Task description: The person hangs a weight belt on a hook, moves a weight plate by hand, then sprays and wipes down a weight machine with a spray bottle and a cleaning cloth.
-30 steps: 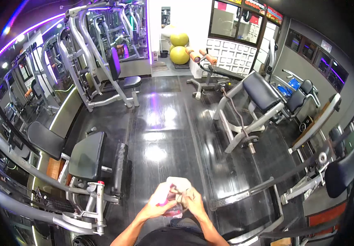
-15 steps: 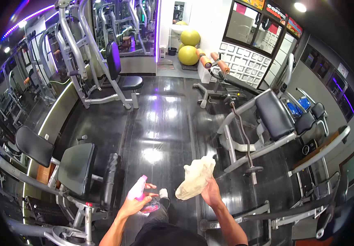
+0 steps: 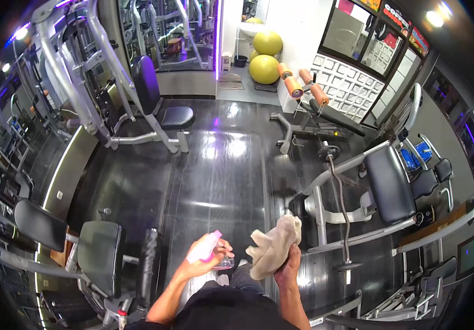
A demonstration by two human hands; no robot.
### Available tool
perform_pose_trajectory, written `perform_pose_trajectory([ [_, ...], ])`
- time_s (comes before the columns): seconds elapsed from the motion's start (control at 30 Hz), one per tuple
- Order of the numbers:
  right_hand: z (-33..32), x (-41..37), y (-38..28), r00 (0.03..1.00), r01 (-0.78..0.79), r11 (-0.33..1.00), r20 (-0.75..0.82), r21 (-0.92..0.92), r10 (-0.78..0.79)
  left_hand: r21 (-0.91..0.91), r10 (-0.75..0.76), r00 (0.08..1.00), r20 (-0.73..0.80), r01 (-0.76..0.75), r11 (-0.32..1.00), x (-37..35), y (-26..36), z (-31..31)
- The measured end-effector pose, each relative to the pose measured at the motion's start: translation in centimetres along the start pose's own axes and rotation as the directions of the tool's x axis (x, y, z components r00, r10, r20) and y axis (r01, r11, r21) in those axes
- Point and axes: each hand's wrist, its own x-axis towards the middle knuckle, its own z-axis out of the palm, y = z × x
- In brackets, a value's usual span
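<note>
A spray bottle point(image 3: 204, 247) with a pink-and-white head and a clear lower body is gripped in my left hand point(image 3: 193, 264), out in front of my dark shirt. Over to its right, my right hand point(image 3: 288, 269) holds up a crumpled cream cloth point(image 3: 274, 246), which hangs in loose folds above the fingers. Cloth and bottle are apart from each other. My legs and part of a light shoe show below, between the two hands.
Padded machine seats point(image 3: 100, 256) stand at left. On the right, a curl bar point(image 3: 340, 203) rests by a bench with a black pad point(image 3: 389, 187). Ahead are a leg machine with orange rollers point(image 3: 290, 82), yellow exercise balls point(image 3: 264, 69) and shiny black flooring point(image 3: 209, 165).
The view has shifted as I move over the floor. My left hand with the bottle has come nearer the cloth, and the cloth is folded differently in my right hand.
</note>
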Motion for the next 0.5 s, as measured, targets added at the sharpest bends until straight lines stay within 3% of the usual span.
perform_pose_trajectory([
  [0.03,-0.3,1.6,0.2,0.999,-0.028,0.999,-0.028,0.046,0.029,-0.066,0.027,1.0,-0.007,-0.028,0.997,1.7,-1.2,-0.3],
  [0.2,-0.3,11.0,1.5,0.982,-0.041,0.982,-0.173,0.185,0.074,-0.034,0.032,0.999,0.002,-0.032,0.999,11.3,-2.7,-2.4],
  [0.27,-0.2,15.3,1.5,0.986,-0.04,0.976,-0.15,0.215,0.074,0.042,-0.038,0.999,-0.007,0.039,0.998,15.1,-3.4,-3.8],
  [0.33,0.1,20.3,0.8,0.983,-0.153,0.941,-0.055,0.3,0.177,0.048,-0.036,0.998,-0.047,0.039,0.998,19.4,-3.6,-4.7],
  [0.4,0.1,25.2,0.0,0.987,-0.16,0.932,0.038,0.324,0.156,0.055,-0.037,0.996,-0.081,0.041,0.998,23.6,-4.0,-5.8],
  [0.47,0.4,30.0,-1.0,0.976,-0.185,0.947,0.158,0.262,0.147,-0.04,0.078,0.993,-0.093,-0.082,0.996,27.6,-4.5,-7.1],
  [0.5,0.4,32.2,-1.4,0.984,-0.17,0.953,0.089,0.251,0.152,0.025,0.055,0.995,-0.086,-0.053,0.998,29.3,-4.5,-7.9],
])
